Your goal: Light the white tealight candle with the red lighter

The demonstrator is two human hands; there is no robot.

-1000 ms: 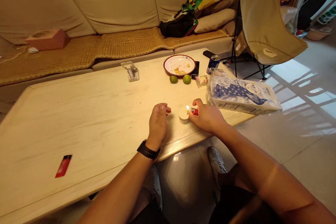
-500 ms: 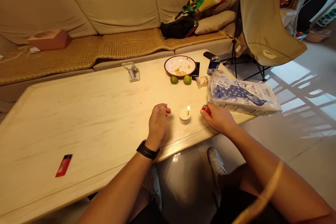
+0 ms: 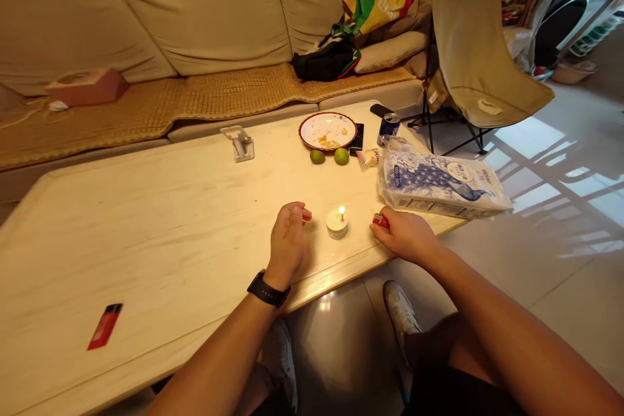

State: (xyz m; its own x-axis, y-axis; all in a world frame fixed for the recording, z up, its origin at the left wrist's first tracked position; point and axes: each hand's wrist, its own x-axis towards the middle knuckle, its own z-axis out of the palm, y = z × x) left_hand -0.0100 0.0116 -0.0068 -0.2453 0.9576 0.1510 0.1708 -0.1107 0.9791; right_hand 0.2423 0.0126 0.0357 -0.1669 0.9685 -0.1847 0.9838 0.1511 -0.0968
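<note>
A small white tealight candle burns with a bright flame on the table, close to the front edge. To its left my left hand is cupped on its side with the fingers curved, holding nothing and not touching the candle. On the candle's other side my right hand grips a red lighter, its metal top facing the candle. A thin yellow flame shows at the lighter's top, apart from the wick. Another red lighter with a black end lies far off at the table's left.
Behind the candle are two green limes, a red-rimmed plate with food scraps and a blue can. A plastic-wrapped tissue pack lies near my right hand. A white phone stand is farther back. Beyond are a sofa and a folding chair.
A small flame now shows at the lighter in my right hand. Both hands keep about the same places beside the burning candle. The camera view has shifted slightly.
</note>
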